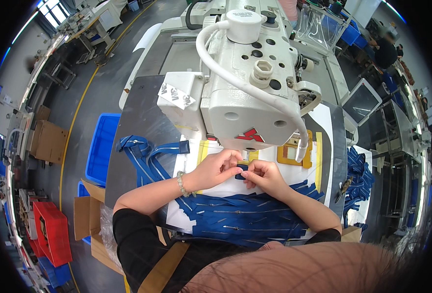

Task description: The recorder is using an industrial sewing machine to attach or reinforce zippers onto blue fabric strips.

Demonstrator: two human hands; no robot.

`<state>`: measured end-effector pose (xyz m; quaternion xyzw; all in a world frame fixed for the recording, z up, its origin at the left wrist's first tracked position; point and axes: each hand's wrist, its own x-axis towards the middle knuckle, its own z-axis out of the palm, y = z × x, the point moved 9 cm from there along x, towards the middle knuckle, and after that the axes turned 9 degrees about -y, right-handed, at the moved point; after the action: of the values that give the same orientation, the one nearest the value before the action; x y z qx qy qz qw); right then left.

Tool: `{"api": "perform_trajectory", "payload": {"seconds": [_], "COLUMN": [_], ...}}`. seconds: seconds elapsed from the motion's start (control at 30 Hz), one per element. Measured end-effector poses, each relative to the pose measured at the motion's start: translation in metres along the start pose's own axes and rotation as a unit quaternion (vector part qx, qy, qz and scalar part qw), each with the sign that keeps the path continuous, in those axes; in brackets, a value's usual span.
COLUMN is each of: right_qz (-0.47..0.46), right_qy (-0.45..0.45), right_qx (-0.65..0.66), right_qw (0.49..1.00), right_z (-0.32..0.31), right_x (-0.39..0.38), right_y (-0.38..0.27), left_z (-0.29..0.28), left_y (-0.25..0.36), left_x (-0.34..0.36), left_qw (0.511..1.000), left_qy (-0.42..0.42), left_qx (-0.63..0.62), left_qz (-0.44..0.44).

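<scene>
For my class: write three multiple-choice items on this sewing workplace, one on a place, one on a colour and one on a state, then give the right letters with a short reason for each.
1. Where does the pile of blue zipper pieces lie?
A. on the floor
B. on the table, below the forearms
C. on top of the sewing machine

2. What colour is the frame beside the needle area?
A. yellow
B. green
C. black

3. How do the hands hold the small blue piece?
A. left hand only
B. neither touches it
C. left hand and right hand pinch it together

Answers: 1 B, the pile spreads across the table nearest the person. 2 A, it shows yellow. 3 C, fingertips of both meet on it.
</scene>
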<state>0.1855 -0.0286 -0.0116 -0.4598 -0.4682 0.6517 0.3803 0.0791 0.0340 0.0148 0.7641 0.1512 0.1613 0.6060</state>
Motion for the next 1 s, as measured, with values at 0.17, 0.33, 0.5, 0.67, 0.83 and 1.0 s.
{"api": "perform_trajectory", "payload": {"seconds": [0.17, 0.33, 0.5, 0.67, 0.83, 1.0], "right_qz": [-0.003, 0.006, -0.006, 0.008, 0.01, -0.004], "right_qy": [-0.004, -0.007, -0.008, -0.012, -0.008, -0.019], "right_qx": [-0.037, -0.094, -0.091, -0.083, -0.078, -0.052], "right_qw": [0.999, 0.996, 0.996, 0.996, 0.997, 0.998], "right_z": [0.004, 0.005, 0.004, 0.008, 0.007, 0.003], "right_x": [-0.003, -0.005, -0.005, -0.005, -0.006, -0.004], "right_y": [-0.006, -0.005, -0.003, -0.007, -0.006, -0.006], "left_z": [0.002, 0.002, -0.002, -0.001, 0.0, -0.003], "left_y": [0.001, 0.004, 0.004, -0.001, 0.002, -0.008], "left_x": [0.003, 0.003, 0.003, 0.002, 0.003, 0.003], "left_qw": [0.998, 0.998, 0.997, 0.996, 0.998, 0.999], "left_qy": [-0.047, -0.042, -0.045, -0.074, -0.055, -0.03], "left_qx": [0.018, 0.048, 0.058, 0.038, 0.04, -0.017], "left_qz": [-0.032, 0.011, 0.002, -0.03, 0.008, -0.009]}}
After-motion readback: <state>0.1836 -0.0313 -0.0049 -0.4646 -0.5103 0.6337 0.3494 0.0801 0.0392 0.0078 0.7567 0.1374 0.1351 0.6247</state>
